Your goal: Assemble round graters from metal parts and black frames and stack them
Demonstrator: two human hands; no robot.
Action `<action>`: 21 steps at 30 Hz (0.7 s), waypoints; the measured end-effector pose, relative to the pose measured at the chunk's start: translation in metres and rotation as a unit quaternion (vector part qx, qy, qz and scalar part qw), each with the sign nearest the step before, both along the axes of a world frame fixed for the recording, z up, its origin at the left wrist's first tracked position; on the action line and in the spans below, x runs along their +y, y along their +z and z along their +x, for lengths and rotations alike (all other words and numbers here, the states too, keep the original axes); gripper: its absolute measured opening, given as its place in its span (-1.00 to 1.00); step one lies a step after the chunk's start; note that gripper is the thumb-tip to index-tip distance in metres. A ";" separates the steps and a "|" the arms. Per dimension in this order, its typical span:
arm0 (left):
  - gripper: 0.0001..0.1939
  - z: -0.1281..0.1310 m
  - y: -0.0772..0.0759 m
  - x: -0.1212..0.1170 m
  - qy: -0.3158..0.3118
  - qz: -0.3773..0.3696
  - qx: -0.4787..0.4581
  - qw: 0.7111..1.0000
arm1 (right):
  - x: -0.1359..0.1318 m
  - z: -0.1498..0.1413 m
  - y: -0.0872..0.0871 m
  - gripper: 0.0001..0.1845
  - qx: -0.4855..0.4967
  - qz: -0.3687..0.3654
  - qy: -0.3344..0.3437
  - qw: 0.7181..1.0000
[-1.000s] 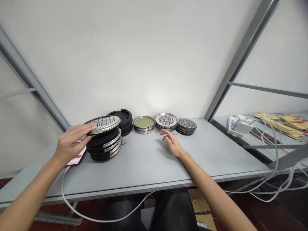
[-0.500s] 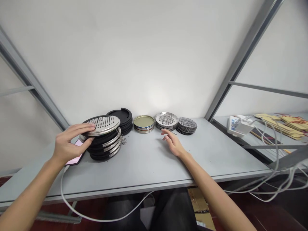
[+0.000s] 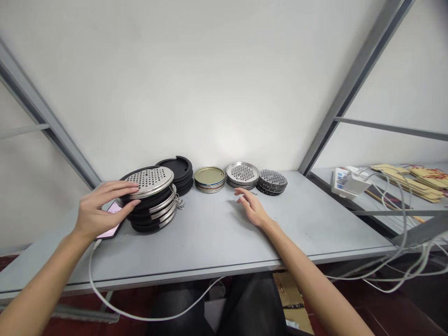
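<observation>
left hand (image 3: 94, 210): forearm in from lower left, palm turned down; fingers lie over the rim of the perforated metal disc (image 3: 152, 179), thumb lower at its side; grip or mere contact cannot be told. disc tops the near stack (image 3: 150, 226) of black and metal rings, on worktop (image 3: 203, 233). rightward, behind: black holders (image 3: 177, 168), gold-coloured lids (image 3: 210, 176), silver grater discs (image 3: 242, 173). right hand (image 3: 254, 211): forearm slanting up-left, wrist over worktop, fingers slightly bent and loosely spread before silver grater discs. far right of row: dark-sided grater discs (image 3: 272, 184).
</observation>
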State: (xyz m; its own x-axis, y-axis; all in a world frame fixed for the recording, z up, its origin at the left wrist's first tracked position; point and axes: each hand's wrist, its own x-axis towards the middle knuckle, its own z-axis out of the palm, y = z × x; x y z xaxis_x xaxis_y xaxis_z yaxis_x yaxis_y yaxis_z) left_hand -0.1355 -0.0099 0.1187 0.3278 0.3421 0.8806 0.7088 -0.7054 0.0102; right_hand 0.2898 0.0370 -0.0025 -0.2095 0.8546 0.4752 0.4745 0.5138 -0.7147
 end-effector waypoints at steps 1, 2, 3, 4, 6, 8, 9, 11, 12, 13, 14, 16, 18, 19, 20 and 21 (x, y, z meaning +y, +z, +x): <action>-0.76 0.001 0.000 -0.001 0.003 -0.001 -0.002 1.000 | 0.000 0.000 0.000 -0.54 0.001 -0.001 -0.001 1.000; -0.77 0.002 0.000 -0.002 0.006 -0.004 -0.002 1.000 | 0.000 0.000 0.000 -0.54 0.001 -0.001 -0.002 1.000; -0.78 0.004 0.000 -0.002 0.008 -0.005 -0.001 1.000 | 0.000 0.000 0.000 -0.54 0.001 -0.001 -0.003 1.000; -0.79 0.005 0.000 -0.003 0.012 -0.005 -0.002 1.000 | 0.001 0.000 0.000 -0.55 -0.001 -0.001 -0.004 1.000; -0.79 0.006 0.000 -0.004 0.015 0.005 -0.005 1.000 | 0.001 0.000 0.000 -0.56 -0.003 0.000 -0.003 1.000; -0.79 0.007 -0.001 -0.004 0.016 0.018 -0.009 1.000 | 0.001 0.000 -0.001 -0.57 -0.008 0.002 -0.004 1.000; -0.79 0.007 -0.001 -0.004 0.016 0.024 -0.010 1.000 | 0.001 0.000 -0.001 -0.58 -0.012 0.004 -0.006 1.000; -0.78 0.007 -0.001 -0.003 0.018 0.035 -0.010 0.999 | 0.002 0.000 -0.001 -0.60 -0.018 0.013 -0.013 1.000; -0.77 0.006 -0.001 -0.003 0.020 0.041 -0.009 0.999 | 0.002 0.000 -0.001 -0.60 -0.022 0.018 -0.016 0.999; -0.77 0.006 -0.001 -0.003 0.023 0.044 -0.009 0.999 | 0.003 0.000 -0.001 -0.60 -0.024 0.022 -0.019 0.999; -0.76 0.006 -0.001 -0.003 0.023 0.047 -0.009 0.999 | 0.003 0.001 -0.001 -0.60 -0.027 0.025 -0.020 0.999; -0.75 0.006 -0.001 -0.004 0.019 0.050 -0.011 0.999 | 0.003 0.000 -0.001 -0.60 -0.031 0.025 -0.020 0.999; -0.75 0.005 -0.001 -0.004 0.016 0.048 -0.013 0.999 | 0.003 0.000 0.000 -0.60 -0.034 0.024 -0.019 0.999; -0.75 0.004 -0.001 -0.004 0.016 0.042 -0.013 0.999 | 0.002 0.000 0.000 -0.60 -0.035 0.023 -0.019 0.999; -0.74 0.003 -0.001 -0.004 0.015 0.031 -0.013 0.999 | 0.002 0.000 0.001 -0.60 -0.036 0.023 -0.019 0.999; -0.72 0.002 -0.001 -0.004 0.015 0.015 -0.010 1.000 | 0.002 0.000 0.001 -0.60 -0.037 0.023 -0.018 0.999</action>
